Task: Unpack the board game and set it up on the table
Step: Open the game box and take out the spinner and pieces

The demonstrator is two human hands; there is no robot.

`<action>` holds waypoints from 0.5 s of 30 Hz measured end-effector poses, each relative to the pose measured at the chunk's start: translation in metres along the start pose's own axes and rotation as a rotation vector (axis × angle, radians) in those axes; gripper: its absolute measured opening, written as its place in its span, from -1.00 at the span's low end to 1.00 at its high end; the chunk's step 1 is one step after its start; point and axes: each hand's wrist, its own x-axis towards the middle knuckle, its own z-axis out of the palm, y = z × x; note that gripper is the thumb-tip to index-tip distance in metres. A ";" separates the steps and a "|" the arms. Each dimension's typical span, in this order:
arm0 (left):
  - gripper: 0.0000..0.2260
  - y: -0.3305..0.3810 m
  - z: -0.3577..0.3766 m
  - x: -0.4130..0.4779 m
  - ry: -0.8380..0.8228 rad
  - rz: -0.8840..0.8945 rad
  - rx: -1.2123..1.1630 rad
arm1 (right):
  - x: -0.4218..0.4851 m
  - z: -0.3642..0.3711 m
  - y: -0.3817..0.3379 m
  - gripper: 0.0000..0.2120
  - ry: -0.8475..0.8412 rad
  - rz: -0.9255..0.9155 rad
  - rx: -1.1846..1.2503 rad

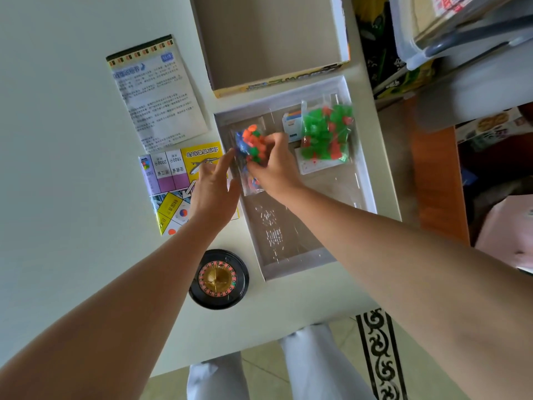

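Looking straight down past pale trouser legs [219, 376] at the near edge of the tabletop [72, 168]. Standing flat nearest on it, a small black roulette wheel [218, 279], just beside the near left corner of the open box tray [297, 269]. Glinting inside the tray's near half, a clear plastic insert [277, 226].

Reaching both bare arms forward. Holding the left grip [212, 192] over the folded game board [170, 180], which is lying flat just left of the tray. Stretching its fingers out straight, released and grasping nothing, with the tips ending close to the bag; impossible to tell whether touching.

Grasping the clear bag of orange, blue and green playing pieces [251, 142] in the right grip [274, 166]. Curling the fingers round its upper part, over the far left part of the tray, with the loose lower end hanging beside the palm.

Lying in the tray's far right part, a second bag of green and red houses [326, 134], resting partly on a card deck [310, 168] and just beside a blue and white card pack [291, 124].

Lying farther out on the tabletop, left of the boxes, the printed rule sheet [158, 99]. Sitting just beyond the tray, the upturned box lid [268, 39], showing its brown inside.
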 end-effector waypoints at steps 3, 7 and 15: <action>-0.56 0.008 -0.002 0.002 0.087 -0.038 -0.229 | -0.001 -0.011 -0.007 -0.56 -0.021 0.101 0.319; -0.48 0.037 -0.011 0.006 0.115 -0.198 -0.794 | -0.007 -0.030 -0.011 -0.62 -0.125 0.132 0.578; -0.51 0.049 -0.003 0.026 0.000 -0.424 -0.841 | -0.005 -0.063 0.012 -0.67 -0.012 -0.077 0.196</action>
